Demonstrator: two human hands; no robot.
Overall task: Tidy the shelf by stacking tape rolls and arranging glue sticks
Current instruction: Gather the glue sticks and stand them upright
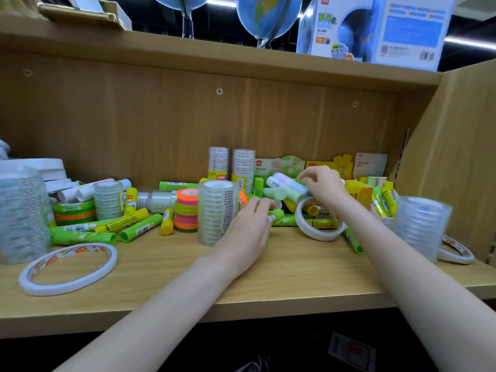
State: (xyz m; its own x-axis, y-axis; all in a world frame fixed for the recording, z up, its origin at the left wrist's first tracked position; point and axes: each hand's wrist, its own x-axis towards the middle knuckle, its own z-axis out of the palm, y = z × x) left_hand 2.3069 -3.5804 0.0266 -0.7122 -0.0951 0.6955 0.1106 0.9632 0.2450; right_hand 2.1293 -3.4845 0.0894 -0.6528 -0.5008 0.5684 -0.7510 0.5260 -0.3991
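Observation:
My left hand reaches into the middle of the wooden shelf and its fingers curl round a green glue stick. My right hand hovers over a heap of pale glue sticks at the back and pinches the end of one. A tall stack of clear tape rolls stands just left of my left hand. A white tape roll leans on glue sticks under my right wrist. Green and yellow glue sticks lie scattered on the left.
A flat white tape ring lies near the front left edge. Clear tape stacks stand at far left and far right. Coloured tape rolls sit mid-shelf. Boxes of glue sticks line the back right. The side panel closes the right.

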